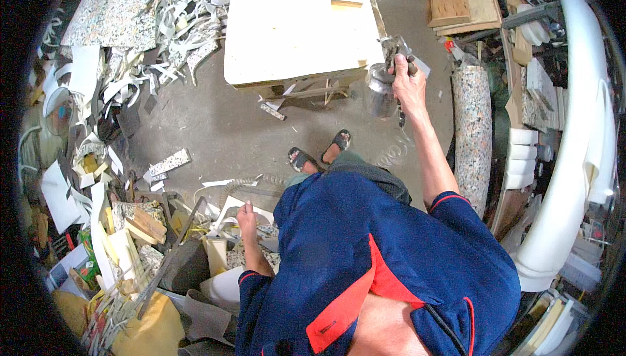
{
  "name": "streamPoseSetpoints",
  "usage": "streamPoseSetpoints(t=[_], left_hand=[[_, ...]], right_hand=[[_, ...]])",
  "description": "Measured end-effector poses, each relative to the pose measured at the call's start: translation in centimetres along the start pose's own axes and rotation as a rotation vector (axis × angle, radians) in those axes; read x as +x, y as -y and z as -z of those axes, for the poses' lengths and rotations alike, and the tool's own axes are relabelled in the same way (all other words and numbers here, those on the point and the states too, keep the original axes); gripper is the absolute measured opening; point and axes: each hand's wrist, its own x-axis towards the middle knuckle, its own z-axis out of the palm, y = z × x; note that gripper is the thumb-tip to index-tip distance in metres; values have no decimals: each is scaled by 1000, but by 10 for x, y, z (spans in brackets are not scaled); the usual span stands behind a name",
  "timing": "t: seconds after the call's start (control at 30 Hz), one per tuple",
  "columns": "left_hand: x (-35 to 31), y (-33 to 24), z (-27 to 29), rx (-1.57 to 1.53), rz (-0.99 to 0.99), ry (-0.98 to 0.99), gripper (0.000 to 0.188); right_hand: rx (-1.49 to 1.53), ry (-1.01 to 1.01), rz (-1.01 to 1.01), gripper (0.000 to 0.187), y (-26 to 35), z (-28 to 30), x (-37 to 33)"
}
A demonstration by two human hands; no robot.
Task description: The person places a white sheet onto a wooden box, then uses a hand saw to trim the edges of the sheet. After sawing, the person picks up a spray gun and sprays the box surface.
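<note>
My right hand [409, 89] is wrapped round the grip of a metal spray gun [394, 46] with a silver cup [380, 94]. The gun is held out beside the right near corner of a white-topped table [293, 23]. From below the gun a coiled air hose [393, 155] hangs down and runs over the floor behind my legs. My left hand [247, 220] is down at my left side, fingers curled in, and nothing shows in them. Beneath it lie white foam offcuts [244, 207]. A small light brown strip [346, 3] rests on the tabletop.
Heaped foam scraps [182, 23] cover the floor at the far left, with more offcuts [134, 232] at the near left. On the right stand a speckled foam roll [472, 134], a large white roll [564, 160] and stacked wooden boards [460, 5]. Grey floor [195, 111] surrounds the table.
</note>
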Motion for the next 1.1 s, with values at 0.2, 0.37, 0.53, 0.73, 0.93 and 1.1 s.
streamPoseSetpoints(t=[0.2,0.37,0.53,0.73,0.93,1.1], left_hand=[[2,4,11,46,-45,66,49],[-2,14,19,-43,4,18,42],[-1,20,20,-54,61,-10,40],[4,35,14,-10,-59,-27,41],[15,46,13,10,-36,-53,45],[18,52,13,64,37,-70,48]], right_hand=[[64,304,-25,57,20,-8,-23],[190,322,-167,60,26,-3,-45],[-7,160,95,61,9,-16,-50],[106,532,-14,59,38,-9,-57],[106,534,21,64,52,-24,-42],[124,417,153,66,57,-42,-41]])
